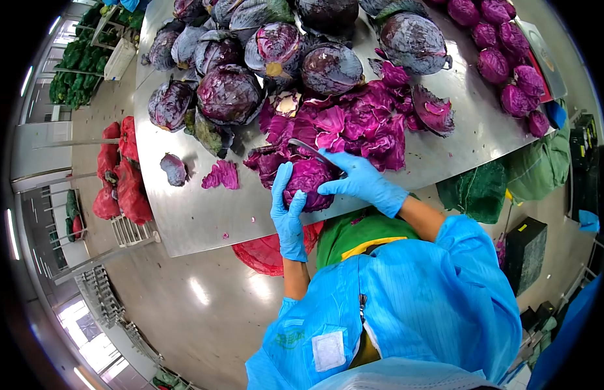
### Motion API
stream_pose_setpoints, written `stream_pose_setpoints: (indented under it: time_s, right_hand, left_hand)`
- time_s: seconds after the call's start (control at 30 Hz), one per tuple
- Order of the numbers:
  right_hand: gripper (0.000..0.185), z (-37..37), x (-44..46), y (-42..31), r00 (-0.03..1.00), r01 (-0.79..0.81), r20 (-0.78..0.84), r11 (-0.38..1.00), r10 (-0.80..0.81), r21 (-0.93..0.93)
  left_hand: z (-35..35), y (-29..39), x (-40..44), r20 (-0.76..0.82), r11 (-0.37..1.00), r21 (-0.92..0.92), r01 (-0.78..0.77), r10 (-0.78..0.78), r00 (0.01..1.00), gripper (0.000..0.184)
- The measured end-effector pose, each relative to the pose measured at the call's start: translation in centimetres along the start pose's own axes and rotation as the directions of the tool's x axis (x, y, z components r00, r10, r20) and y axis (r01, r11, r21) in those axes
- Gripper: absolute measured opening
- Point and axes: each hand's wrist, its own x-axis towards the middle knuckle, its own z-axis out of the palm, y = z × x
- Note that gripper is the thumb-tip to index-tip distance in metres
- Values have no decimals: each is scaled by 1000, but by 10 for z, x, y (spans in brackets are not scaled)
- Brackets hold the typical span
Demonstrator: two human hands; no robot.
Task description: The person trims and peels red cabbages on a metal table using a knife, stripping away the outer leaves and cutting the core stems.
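Note:
A peeled red cabbage sits near the front edge of the steel table. My left hand, in a blue glove, grips its left side between thumb and fingers. My gloved right hand is closed on a knife, whose dark curved blade lies over the top of the cabbage; the handle is hidden in the palm. The right thumb rests against the cabbage too. Just behind is a heap of loose purple cabbage leaves. Two leaf scraps, one a purple piece, lie to the left.
Unpeeled cabbages crowd the back of the steel table. Several peeled cabbages are at the right, near a scale. Below the table's front edge hangs a red mesh bag. Filled red sacks stand at the left.

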Motion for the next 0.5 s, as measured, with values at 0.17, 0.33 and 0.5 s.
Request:
stream_pose_setpoints:
  time_s: [0.17,0.33,0.5]
  right_hand:
    - [58,5,0,-11,972,-233,115,916,206,327]
    - [45,12,3,-13,997,-71,53,937,56,342]
    - [37,9,2,-24,950,-312,119,835,290,453]
  left_hand:
    - [3,1,-4,-145,941,-335,41,-95,985,48]
    - [0,-16,-2,-229,900,-435,36,-149,962,55]
    - [-14,-39,1,-292,852,-520,61,-244,925,48]
